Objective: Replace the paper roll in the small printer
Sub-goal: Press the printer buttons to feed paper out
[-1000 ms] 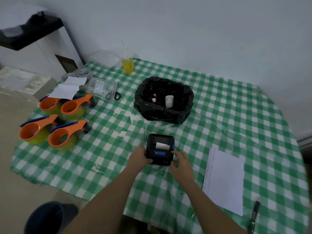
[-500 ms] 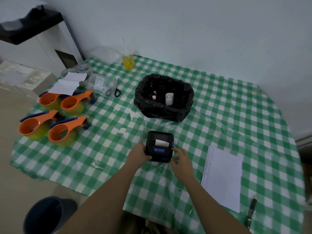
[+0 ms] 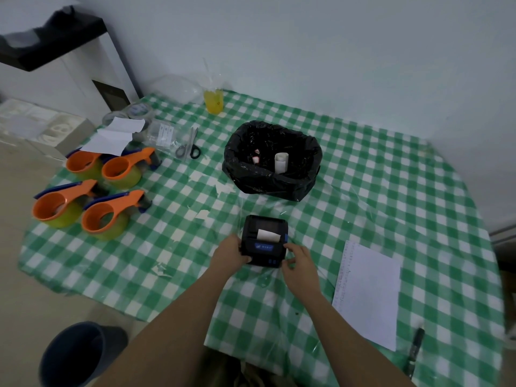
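Work looks nearly finished. Left hand (image 3: 233,254) grips the printer's (image 3: 264,241) left side, fingers pressed on it; printer sits mid-counter, lid shut, with paper (image 3: 267,235) coming out — roll seems in. Right hand (image 3: 298,262) pinches its right edge. Behind, a bin (image 3: 272,166) holds a roll (image 3: 280,162), likely the old one.

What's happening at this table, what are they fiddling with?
A person is working on a small black printer on the checked tablecloth. The left hand grips its left side, and the right hand touches its right edge. A strip of white paper sticks out of the top. Behind it, a bag-lined bin holds a paper roll.
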